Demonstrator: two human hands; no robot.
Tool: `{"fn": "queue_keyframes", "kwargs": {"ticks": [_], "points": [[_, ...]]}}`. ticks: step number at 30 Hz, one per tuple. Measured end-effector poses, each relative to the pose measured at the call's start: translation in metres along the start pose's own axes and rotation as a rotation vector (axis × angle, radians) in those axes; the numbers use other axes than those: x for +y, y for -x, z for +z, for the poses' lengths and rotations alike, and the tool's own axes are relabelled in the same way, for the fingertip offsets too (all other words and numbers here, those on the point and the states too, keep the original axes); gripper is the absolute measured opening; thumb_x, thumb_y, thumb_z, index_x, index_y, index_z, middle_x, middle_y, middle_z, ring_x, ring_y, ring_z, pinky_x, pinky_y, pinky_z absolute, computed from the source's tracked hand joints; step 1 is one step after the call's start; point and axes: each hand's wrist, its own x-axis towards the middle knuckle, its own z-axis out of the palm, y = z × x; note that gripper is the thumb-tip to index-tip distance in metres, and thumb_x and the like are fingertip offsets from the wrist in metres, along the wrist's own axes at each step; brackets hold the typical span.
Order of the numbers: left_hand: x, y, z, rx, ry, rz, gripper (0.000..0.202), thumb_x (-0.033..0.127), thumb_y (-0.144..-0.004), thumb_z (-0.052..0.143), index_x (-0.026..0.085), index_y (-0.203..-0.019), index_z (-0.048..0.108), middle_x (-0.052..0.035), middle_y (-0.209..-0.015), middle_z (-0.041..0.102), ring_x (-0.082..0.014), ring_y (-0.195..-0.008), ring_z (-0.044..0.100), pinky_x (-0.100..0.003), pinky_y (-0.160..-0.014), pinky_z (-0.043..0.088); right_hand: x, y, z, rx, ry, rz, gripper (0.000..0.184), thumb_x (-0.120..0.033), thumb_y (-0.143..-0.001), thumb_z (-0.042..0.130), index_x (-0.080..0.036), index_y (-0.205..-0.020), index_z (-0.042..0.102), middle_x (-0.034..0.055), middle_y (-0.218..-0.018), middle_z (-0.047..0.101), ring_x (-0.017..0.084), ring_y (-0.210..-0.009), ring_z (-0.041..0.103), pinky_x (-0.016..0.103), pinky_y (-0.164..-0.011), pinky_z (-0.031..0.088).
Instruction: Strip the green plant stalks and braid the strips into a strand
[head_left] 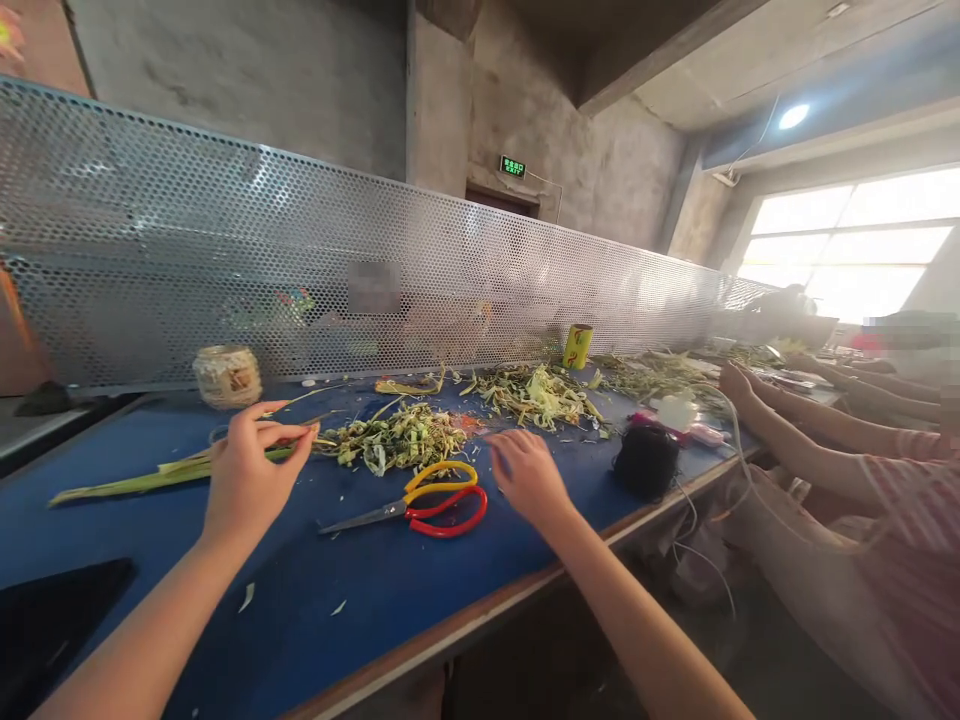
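Note:
My left hand [251, 470] is closed in a pinch on a long green leaf strip [142, 480] that lies across the blue table [315, 590] and points to the left. My right hand [525, 472] hovers palm down over the table with its fingers spread, holding nothing, just right of the scissors [420, 500] with yellow and red handles. A pile of green plant scraps [401, 437] lies just beyond both hands.
A perforated metal screen [375, 270] runs along the table's far side. A small woven basket [226, 375], a yellow can [577, 346], a black ball [646, 460] and more leaf piles [536, 392] lie around. A co-worker's arms [795, 440] reach in at right. A dark tablet [52, 620] lies front left.

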Motion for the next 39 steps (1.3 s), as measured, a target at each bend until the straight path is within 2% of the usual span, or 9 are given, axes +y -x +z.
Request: {"fn": "queue_keyframes", "kwargs": {"ticks": [4, 6, 9, 12, 19, 24, 29, 34, 39], "points": [[0.004, 0.0, 0.004, 0.002, 0.063, 0.047, 0.015, 0.031, -0.074, 0.053, 0.02, -0.082, 0.048, -0.0062, -0.084, 0.065, -0.0217, -0.077, 0.061, -0.039, -0.084, 0.037, 0.054, 0.064, -0.027, 0.181, 0.065, 0.161, 0.02, -0.018, -0.082, 0.039, -0.017, -0.092, 0.056, 0.0076, -0.088, 0.06, 0.019, -0.086, 0.052, 0.034, -0.081, 0.041], [0.005, 0.0, 0.006, 0.019, 0.071, 0.069, 0.017, 0.03, -0.074, 0.053, 0.021, -0.085, 0.045, -0.0053, -0.084, 0.066, -0.022, -0.077, 0.061, -0.039, -0.082, 0.036, 0.073, 0.095, -0.038, 0.231, 0.143, 0.259, 0.02, -0.021, -0.081, 0.039, -0.017, -0.092, 0.055, 0.0083, -0.089, 0.059, 0.021, -0.086, 0.052, 0.037, -0.081, 0.041], [0.004, 0.002, 0.009, 0.011, 0.068, 0.088, 0.018, 0.027, -0.074, 0.053, 0.021, -0.09, 0.045, -0.0039, -0.08, 0.067, -0.0222, -0.079, 0.061, -0.038, -0.082, 0.034, 0.084, 0.13, -0.044, 0.265, 0.266, 0.35, 0.024, -0.024, -0.079, 0.038, -0.017, -0.096, 0.053, 0.0102, -0.093, 0.058, 0.024, -0.089, 0.05, 0.04, -0.08, 0.04], [0.003, 0.004, 0.01, 0.021, 0.063, 0.102, 0.02, 0.026, -0.075, 0.053, 0.02, -0.092, 0.045, -0.0041, -0.081, 0.068, -0.0214, -0.077, 0.062, -0.037, -0.08, 0.034, 0.078, 0.147, -0.038, 0.255, 0.343, 0.35, 0.026, -0.021, -0.079, 0.035, -0.016, -0.098, 0.052, 0.011, -0.094, 0.059, 0.024, -0.089, 0.05, 0.041, -0.081, 0.039], [0.0, 0.008, 0.003, 0.015, 0.071, 0.048, 0.032, 0.024, -0.075, 0.055, 0.019, -0.102, 0.04, -0.0022, -0.074, 0.068, -0.0199, -0.077, 0.063, -0.037, -0.082, 0.033, 0.064, 0.153, -0.024, 0.33, 0.41, 0.371, 0.035, -0.018, -0.078, 0.035, -0.013, -0.109, 0.05, 0.012, -0.089, 0.061, 0.024, -0.082, 0.05, 0.038, -0.078, 0.04], [0.001, 0.009, 0.002, 0.026, 0.072, 0.042, 0.025, 0.024, -0.076, 0.053, 0.02, -0.098, 0.042, -0.003, -0.079, 0.068, -0.0199, -0.077, 0.064, -0.037, -0.084, 0.032, 0.071, 0.153, -0.036, 0.256, 0.431, 0.376, 0.035, -0.02, -0.079, 0.035, -0.015, -0.11, 0.05, 0.0097, -0.083, 0.063, 0.023, -0.08, 0.053, 0.036, -0.076, 0.041], [0.0, 0.009, 0.005, 0.032, 0.07, 0.069, 0.029, 0.025, -0.076, 0.053, 0.019, -0.101, 0.04, -0.0027, -0.079, 0.068, -0.0204, -0.075, 0.064, -0.037, -0.084, 0.032, 0.071, 0.132, -0.052, 0.194, 0.346, 0.41, 0.041, -0.023, -0.08, 0.036, -0.018, -0.12, 0.041, 0.0062, -0.087, 0.064, 0.022, -0.083, 0.053, 0.037, -0.08, 0.04], [-0.002, 0.009, 0.008, 0.041, 0.078, 0.05, 0.024, 0.026, -0.075, 0.053, 0.02, -0.097, 0.043, -0.0021, -0.076, 0.068, -0.0214, -0.075, 0.063, -0.038, -0.084, 0.032, 0.063, 0.118, -0.052, 0.128, 0.325, 0.381, 0.037, -0.023, -0.081, 0.037, -0.022, -0.118, 0.043, 0.0045, -0.095, 0.063, 0.021, -0.087, 0.053, 0.037, -0.08, 0.039], [-0.003, 0.01, 0.008, 0.046, 0.077, 0.052, 0.018, 0.027, -0.076, 0.052, 0.021, -0.091, 0.045, -0.0023, -0.078, 0.068, -0.0215, -0.078, 0.063, -0.038, -0.085, 0.032, 0.068, 0.113, -0.048, 0.176, 0.298, 0.404, 0.029, -0.024, -0.08, 0.04, -0.021, -0.107, 0.051, 0.0054, -0.093, 0.063, 0.023, -0.088, 0.052, 0.038, -0.079, 0.039]]}}
